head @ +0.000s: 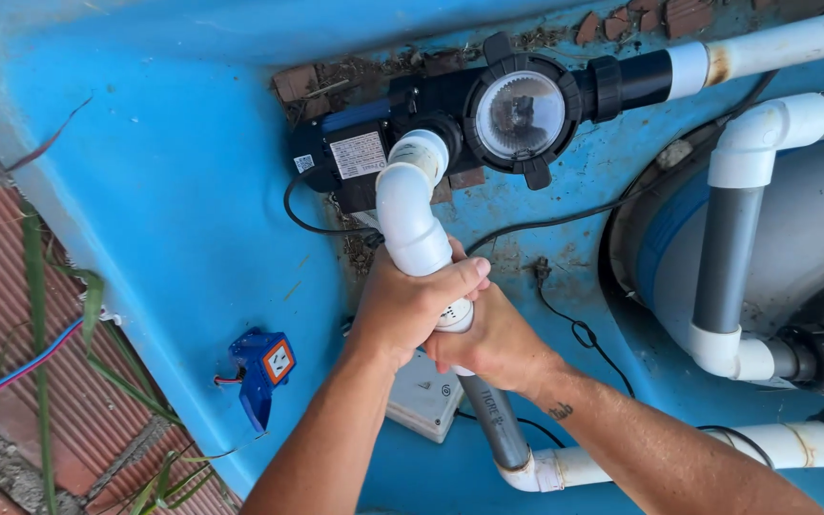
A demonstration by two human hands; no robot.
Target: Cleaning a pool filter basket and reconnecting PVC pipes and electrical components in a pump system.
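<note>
A white curved pipe (410, 212) rises from a black pump (450, 119) with a round clear lid (521, 115). My left hand (402, 307) wraps around the pipe's lower end at a white fitting. My right hand (495, 343) grips the same joint from the right, just under the left hand. Below both hands a grey pipe (496, 420) runs down to a white elbow (526, 472).
The blue basin wall (174, 191) surrounds the pump. A blue socket box (264, 367) hangs at lower left, a white box (423, 399) lies under my arms. A large filter tank (803, 238) with grey and white pipes (727, 257) fills the right. Black cables (574, 329) trail across the floor.
</note>
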